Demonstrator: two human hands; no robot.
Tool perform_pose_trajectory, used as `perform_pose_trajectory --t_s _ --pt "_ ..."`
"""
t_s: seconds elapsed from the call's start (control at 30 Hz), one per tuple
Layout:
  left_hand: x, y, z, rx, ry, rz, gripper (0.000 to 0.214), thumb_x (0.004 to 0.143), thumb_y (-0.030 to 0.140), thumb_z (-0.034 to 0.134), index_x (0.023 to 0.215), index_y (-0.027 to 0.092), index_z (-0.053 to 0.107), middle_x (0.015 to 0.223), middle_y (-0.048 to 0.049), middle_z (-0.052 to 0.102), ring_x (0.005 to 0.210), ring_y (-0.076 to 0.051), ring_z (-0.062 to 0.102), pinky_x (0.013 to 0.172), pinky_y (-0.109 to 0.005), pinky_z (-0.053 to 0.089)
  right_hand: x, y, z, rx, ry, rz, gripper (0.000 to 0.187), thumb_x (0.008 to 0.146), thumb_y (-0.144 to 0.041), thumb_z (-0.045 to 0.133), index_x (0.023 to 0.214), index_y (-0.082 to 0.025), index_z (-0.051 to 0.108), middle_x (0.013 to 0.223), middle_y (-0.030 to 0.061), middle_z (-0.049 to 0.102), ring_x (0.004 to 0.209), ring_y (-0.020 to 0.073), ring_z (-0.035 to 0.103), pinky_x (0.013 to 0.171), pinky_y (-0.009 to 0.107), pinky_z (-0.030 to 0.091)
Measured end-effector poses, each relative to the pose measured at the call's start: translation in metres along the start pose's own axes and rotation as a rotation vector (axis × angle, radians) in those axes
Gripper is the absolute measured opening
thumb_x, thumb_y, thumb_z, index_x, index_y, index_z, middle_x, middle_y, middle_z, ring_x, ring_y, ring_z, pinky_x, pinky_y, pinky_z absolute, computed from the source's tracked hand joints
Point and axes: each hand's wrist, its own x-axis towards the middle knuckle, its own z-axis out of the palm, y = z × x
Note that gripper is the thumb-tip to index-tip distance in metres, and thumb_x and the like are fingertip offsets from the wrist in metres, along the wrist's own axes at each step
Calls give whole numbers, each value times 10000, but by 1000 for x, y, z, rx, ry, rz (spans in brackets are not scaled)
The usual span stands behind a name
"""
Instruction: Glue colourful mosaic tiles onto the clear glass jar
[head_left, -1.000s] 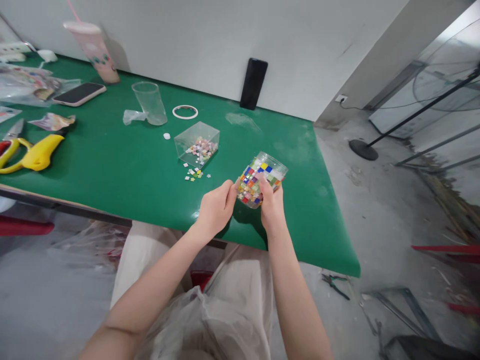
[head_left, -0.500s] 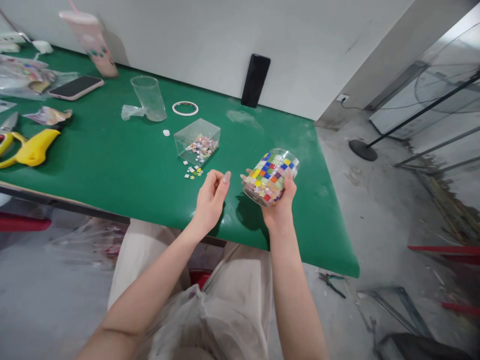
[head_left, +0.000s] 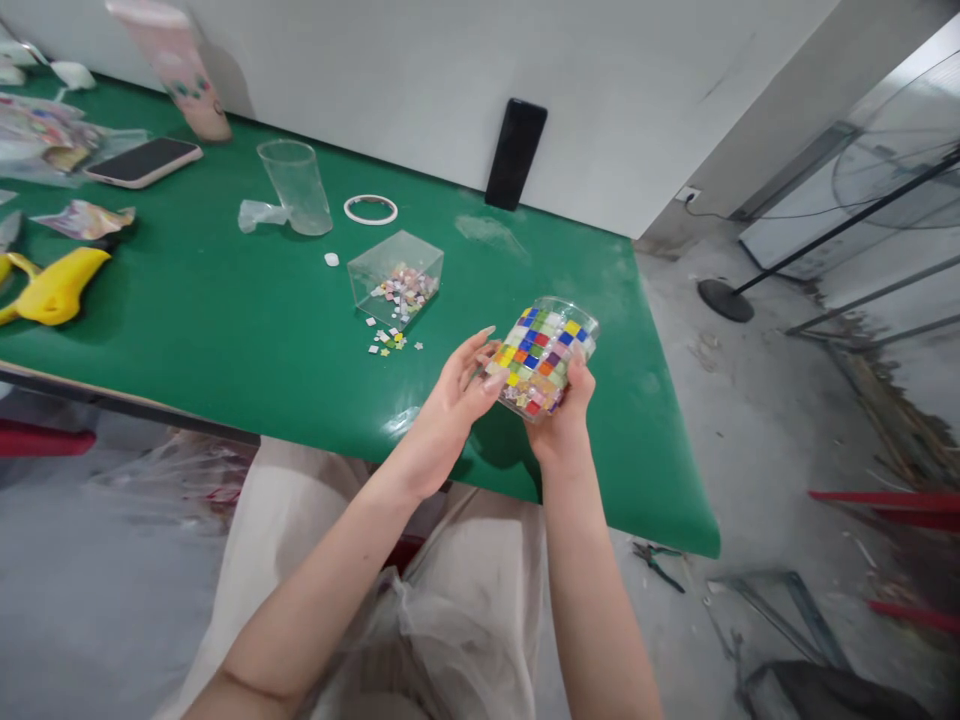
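A clear glass cup (head_left: 541,352) covered in colourful square mosaic tiles is held tilted above the table's front edge. My right hand (head_left: 568,410) wraps round its right side, the thumb lying over the tiles. Against its left, lower end rests my left hand (head_left: 459,400), thumb in front and fingers curving behind; the fingertips are partly hidden. To the left, an open clear plastic box (head_left: 373,285) holds small pastel pieces (head_left: 406,290). Loose star and square pieces (head_left: 388,338) lie scattered in front of it.
On the green table (head_left: 247,320) stand a clear plastic cup (head_left: 296,190) and a pink tumbler (head_left: 180,75). A white ring (head_left: 370,210), a phone (head_left: 146,162) and yellow-handled scissors (head_left: 60,287) lie there too. One black phone (head_left: 516,153) leans on the wall. Pliers (head_left: 658,565) lie on the floor.
My left hand has moved right from beside the glass cup and opened from a pinch to take its left end. The cup and my right hand stay nearly in place.
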Motion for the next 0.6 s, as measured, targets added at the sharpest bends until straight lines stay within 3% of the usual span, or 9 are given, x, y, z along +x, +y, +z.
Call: perform_pose_trajectory --t_s 0.3,0.6 --pt "3 -4 4 21 36 -6 534 810 298 636 1305 287 436 1353 -65 505 1280 -239 450 1042 -381 395 0 1 0 18 -1 43 439 712 -620 510 929 -251 606 891 39 711 863 243 684 772 437 558" --pt "3 -5 5 12 65 -16 536 802 278 648 1300 264 450 1330 -78 522 1248 -238 483 1026 -375 411 0 2 0 39 -15 1 393 715 -576 532 915 -249 620 859 23 711 777 221 688 699 405 572"
